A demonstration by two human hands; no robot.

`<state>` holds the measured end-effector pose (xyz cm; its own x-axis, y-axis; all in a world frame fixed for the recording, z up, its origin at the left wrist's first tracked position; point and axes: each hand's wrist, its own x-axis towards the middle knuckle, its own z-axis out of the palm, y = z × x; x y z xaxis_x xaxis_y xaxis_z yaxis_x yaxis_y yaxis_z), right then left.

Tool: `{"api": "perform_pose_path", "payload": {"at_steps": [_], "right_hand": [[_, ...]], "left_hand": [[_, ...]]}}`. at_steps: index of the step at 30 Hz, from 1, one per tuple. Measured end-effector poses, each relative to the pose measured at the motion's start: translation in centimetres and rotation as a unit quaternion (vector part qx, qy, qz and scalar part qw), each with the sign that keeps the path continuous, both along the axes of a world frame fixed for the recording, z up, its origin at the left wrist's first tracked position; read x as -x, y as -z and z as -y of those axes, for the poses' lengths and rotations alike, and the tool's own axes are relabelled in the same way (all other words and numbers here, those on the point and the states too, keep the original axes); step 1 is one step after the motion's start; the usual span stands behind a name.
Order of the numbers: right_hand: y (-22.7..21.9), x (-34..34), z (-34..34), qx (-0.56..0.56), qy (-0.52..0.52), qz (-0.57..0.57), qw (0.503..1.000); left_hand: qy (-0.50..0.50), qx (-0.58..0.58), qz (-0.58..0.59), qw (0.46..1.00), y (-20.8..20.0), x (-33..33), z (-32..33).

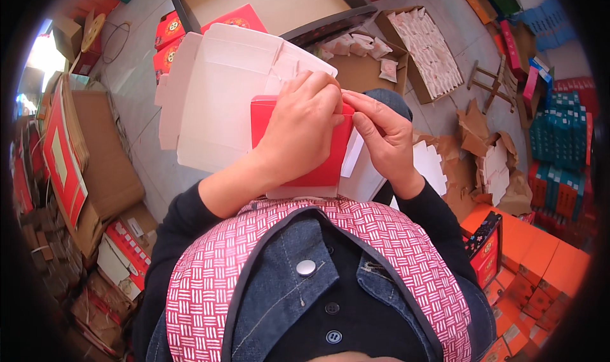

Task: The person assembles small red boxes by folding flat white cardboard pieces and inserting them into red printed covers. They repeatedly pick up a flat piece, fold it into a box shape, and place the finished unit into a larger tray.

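Observation:
A half-folded cardboard box [213, 101], white inside with a red outer panel, lies across my lap. My left hand [298, 124] bends over the red panel [267, 117], its fingers curled and closed at the panel's upper right corner. At that same corner my right hand [384, 133] pinches the edge between thumb and fingers. The two hands nearly touch. A white flap [352, 155] sticks out below my right hand. The box's wide white lid part spreads open to the left and away from me. My left fingertips are partly hidden.
Beyond the box stand a black-rimmed tray [267, 9] and red printed boxes [168, 32]. A carton of white wrapped packets [426, 54] sits at the far right. Flattened cardboard [108, 152] leans at left; orange boxes [534, 248] are stacked at near right.

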<state>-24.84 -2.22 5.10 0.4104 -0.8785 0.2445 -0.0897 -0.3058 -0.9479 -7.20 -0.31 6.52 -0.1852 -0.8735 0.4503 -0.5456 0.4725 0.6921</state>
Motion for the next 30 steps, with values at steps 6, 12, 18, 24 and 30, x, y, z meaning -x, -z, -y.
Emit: {"api": "perform_pose_path", "payload": {"at_steps": [6,12,18,24,30], "right_hand": [[-0.1,-0.1,-0.3,-0.026,-0.010,0.004,1.000],[0.3,0.2,0.1,-0.081,-0.050,0.054,0.994],[0.2,-0.1,-1.1,-0.066,-0.018,0.096,0.993],[1.0,0.1,-0.6,-0.041,-0.092,0.089,0.991],[0.5,0.0,-0.3,-0.057,-0.106,0.076,0.990]], "left_hand": [[-0.007,0.010,0.018,1.000,-0.3,0.0,-0.2],[-0.001,-0.006,0.042,0.999,0.0,-0.3,-0.4],[0.034,-0.091,-0.038,0.995,-0.9,-6.6,-0.5],[0.036,-0.179,-0.261,0.948,3.1,-6.8,-2.3],[0.065,-0.161,-0.259,0.950,3.2,-7.0,-1.9]]}}
